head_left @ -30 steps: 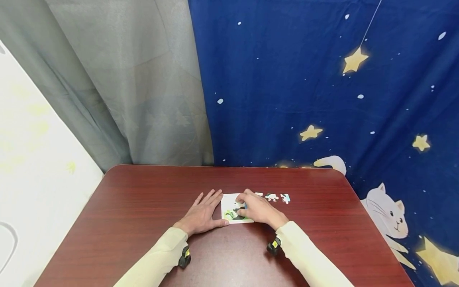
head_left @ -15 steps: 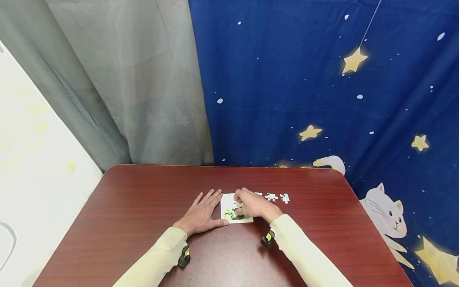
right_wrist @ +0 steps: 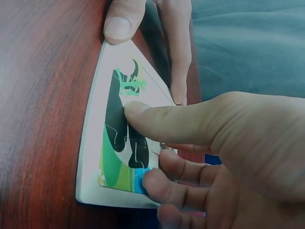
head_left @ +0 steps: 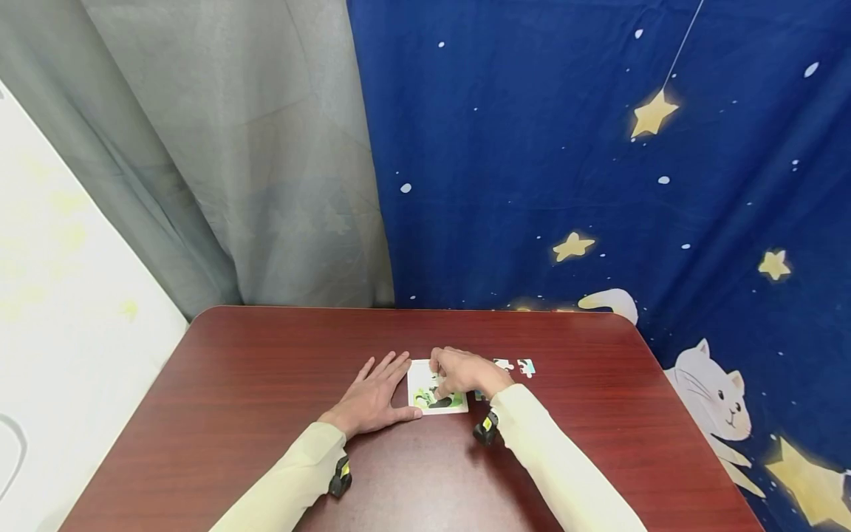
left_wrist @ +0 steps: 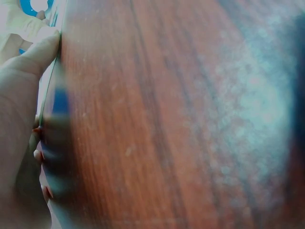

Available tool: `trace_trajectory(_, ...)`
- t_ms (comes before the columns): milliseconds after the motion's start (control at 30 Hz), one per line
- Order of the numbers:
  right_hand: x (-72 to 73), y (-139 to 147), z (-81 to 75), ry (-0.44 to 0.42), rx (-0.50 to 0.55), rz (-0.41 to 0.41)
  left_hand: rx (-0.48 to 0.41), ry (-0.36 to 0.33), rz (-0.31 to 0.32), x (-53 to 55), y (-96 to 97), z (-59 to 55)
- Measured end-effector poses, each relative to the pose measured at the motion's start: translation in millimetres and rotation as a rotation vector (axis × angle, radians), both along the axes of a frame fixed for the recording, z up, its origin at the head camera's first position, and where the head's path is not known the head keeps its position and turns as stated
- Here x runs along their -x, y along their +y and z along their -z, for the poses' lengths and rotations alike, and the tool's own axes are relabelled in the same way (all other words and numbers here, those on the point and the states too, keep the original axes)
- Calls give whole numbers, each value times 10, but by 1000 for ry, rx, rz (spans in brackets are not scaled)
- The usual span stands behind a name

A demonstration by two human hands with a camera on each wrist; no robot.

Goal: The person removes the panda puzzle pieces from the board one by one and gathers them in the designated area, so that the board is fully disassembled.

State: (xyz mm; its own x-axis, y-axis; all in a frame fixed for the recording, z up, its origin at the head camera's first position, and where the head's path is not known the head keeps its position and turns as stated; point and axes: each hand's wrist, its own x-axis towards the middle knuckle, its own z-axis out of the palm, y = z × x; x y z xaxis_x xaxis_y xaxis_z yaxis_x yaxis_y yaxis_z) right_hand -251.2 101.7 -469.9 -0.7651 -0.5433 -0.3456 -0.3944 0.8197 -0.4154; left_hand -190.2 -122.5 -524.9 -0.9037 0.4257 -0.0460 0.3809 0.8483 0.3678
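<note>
Locate puzzle board (right_wrist: 88,176) just right of left hand (head_left: 372,399), partly under right hand (head_left: 465,372). Note left hand released: flat, fingers spread, thumb on board's near corner. Note right thumb against panda picture (right_wrist: 136,146), fingers bent; cannot tell whether grasping a piece. Avoid lopsided pressing, liable to tip seated pieces; avoid brushing loose pieces (head_left: 527,366) right of right hand, liable to scatter them.

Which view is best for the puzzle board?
Right wrist: the puzzle board looks largest there, artwork readable, though the right hand covers part. Head shows it small, partly hidden by that hand. Left wrist shows no clear part of it.
</note>
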Motion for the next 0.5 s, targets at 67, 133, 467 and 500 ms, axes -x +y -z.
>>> trace_trajectory(67,-3,9,16,-6,10,9,-2,-2,3,-6,-2,6)
trace_trajectory(133,-8,21,35,-8,21,16,-4,-4,5,-10,-3,11)
trace_trajectory(467,-89,99,141,74,196,24,-4,3,5,-4,-5,6)
trace_trajectory(500,-98,107,152,80,214,21,-4,4,5,-3,-5,5)
